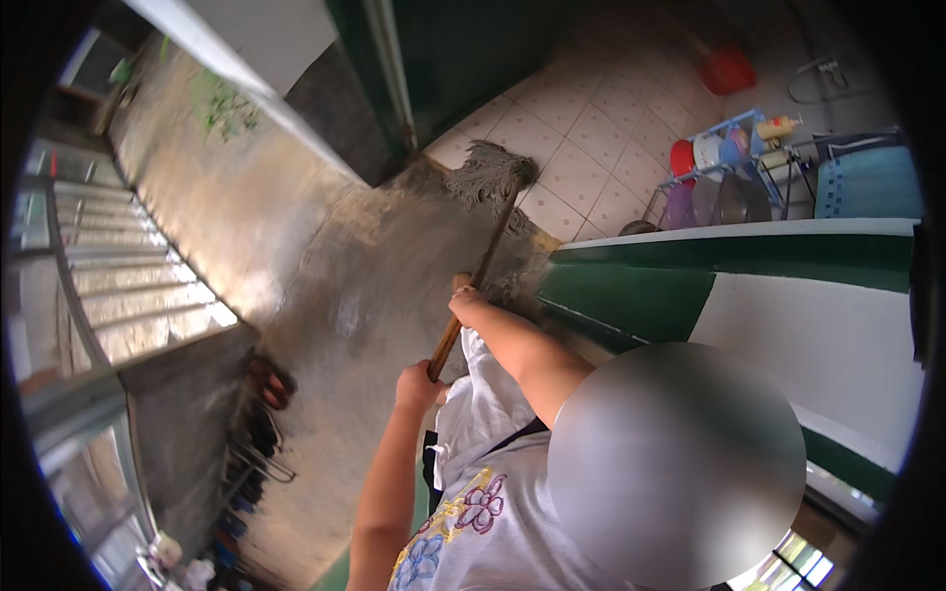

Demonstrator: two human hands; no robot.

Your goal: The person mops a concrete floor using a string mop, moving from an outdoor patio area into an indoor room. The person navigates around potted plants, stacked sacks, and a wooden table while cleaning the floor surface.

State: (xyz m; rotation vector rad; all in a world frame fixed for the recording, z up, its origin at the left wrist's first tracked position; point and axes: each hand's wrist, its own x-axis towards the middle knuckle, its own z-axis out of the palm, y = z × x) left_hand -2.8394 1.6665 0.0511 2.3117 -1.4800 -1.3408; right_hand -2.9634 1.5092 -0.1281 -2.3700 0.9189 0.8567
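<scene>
A string mop reaches away from me, its grey head [490,175] spread over the doorway edge where pale tiles meet the concrete floor. Around the near end of its wooden handle [448,347] my left hand [420,387] is closed. Farther along, closer to the mop head, my right hand [467,301] also grips the handle, with the right arm angled across. A white cloth [480,394] hangs by my front, below the right forearm; I cannot tell whether either hand touches it.
The tiled floor [567,177] lies beyond the green-and-white wall [631,295] on the right. A blue rack [734,128] holds basins and bottles; a red basin [727,70] sits farther back. Shoes [268,382] line the left side, near a window frame [74,276]. Concrete floor [335,286] spreads between.
</scene>
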